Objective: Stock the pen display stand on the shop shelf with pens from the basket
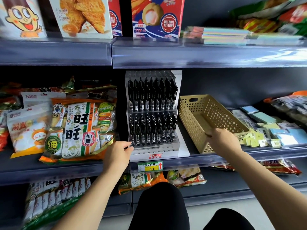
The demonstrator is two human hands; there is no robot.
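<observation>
Centre frame: left hand [118, 153] apparently pinched the front-left corner of the pen stand [154, 156]; right hand [222, 140] gripped the basket [189, 105] rim. A tug might jolt the stand, toppling pens [152, 100].

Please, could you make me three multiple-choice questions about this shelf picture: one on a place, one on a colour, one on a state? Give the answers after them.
1. Where does the basket stand relative to the pen display stand?
A) to its left
B) to its right
C) on the level above

2. What colour is the basket?
A) beige
B) blue
C) red

3. What is the right hand doing?
A) hanging free
B) gripping the basket's near rim
C) holding a snack bag

Answers:
1 B: the basket sits on the same shelf, right of the stand.
2 A: its perforated walls are beige.
3 B: its fingers curl over the near rim.
</observation>
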